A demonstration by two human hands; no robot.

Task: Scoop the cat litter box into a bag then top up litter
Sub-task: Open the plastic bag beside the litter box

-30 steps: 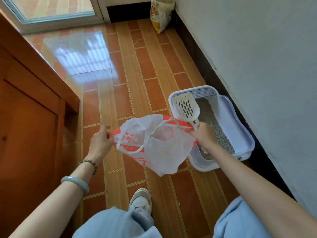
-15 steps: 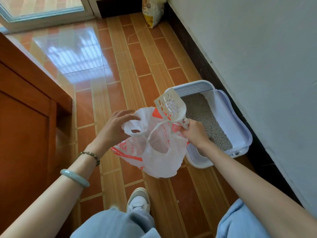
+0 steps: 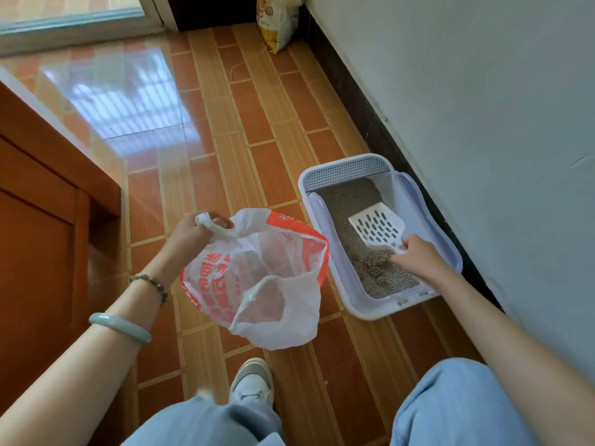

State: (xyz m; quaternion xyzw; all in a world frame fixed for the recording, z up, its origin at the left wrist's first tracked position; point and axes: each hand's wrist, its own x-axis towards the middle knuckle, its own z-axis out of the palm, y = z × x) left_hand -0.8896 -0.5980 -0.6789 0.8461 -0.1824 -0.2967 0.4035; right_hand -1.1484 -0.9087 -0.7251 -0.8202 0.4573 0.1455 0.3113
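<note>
A pale lilac litter box point(image 3: 322, 220) with grey litter point(image 3: 370, 262) sits on the tiled floor by the right wall. My right hand point(image 3: 418, 257) grips the handle of a white slotted scoop point(image 3: 378, 228), whose blade lies flat over the litter inside the box. My left hand point(image 3: 193, 231) holds one handle of a white and orange plastic bag point(image 3: 264, 278), which hangs open just left of the box. The bag's other handle dangles loose at the front.
A yellow and white litter sack point(image 3: 278, 22) leans in the far corner. A brown wooden cabinet point(image 3: 42, 220) stands on the left. The white wall point(image 3: 483, 123) runs along the right. My shoe point(image 3: 252, 383) and blue-trousered knees are at the bottom.
My right hand has let go of the bag and lowered the scoop from above it into the litter box. My left hand now holds the bag alone by one handle.
</note>
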